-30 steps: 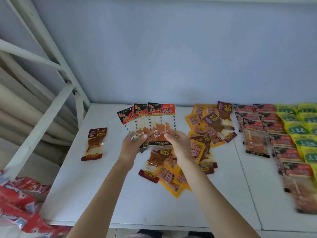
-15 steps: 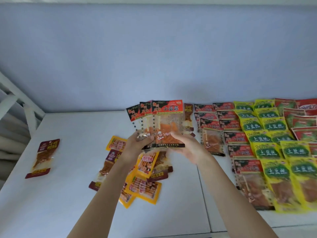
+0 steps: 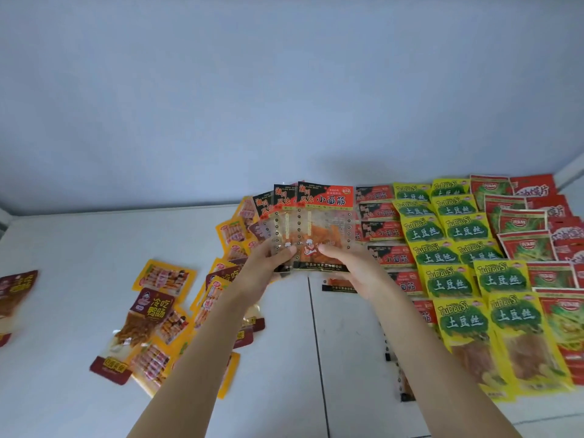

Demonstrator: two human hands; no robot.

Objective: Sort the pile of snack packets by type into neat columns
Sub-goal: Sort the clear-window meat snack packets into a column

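At centre frame, a left hand [image 3: 268,260] and right hand [image 3: 354,263] pinch a fan of three red-and-black packets [image 3: 322,222] above the table [image 3: 79,248], seemingly bound for the matching column [image 3: 379,216] just right, the unsorted pile [image 3: 177,311] lower left.

You are looking at bare tabletop [image 3: 79,248] on the far left and in the near middle, where a hand could pass. Loose packets [image 3: 151,324] are lying in the way at left of middle. Packed columns [image 3: 458,248] are filling the right side. The wall [image 3: 284,90] is blocking the back.
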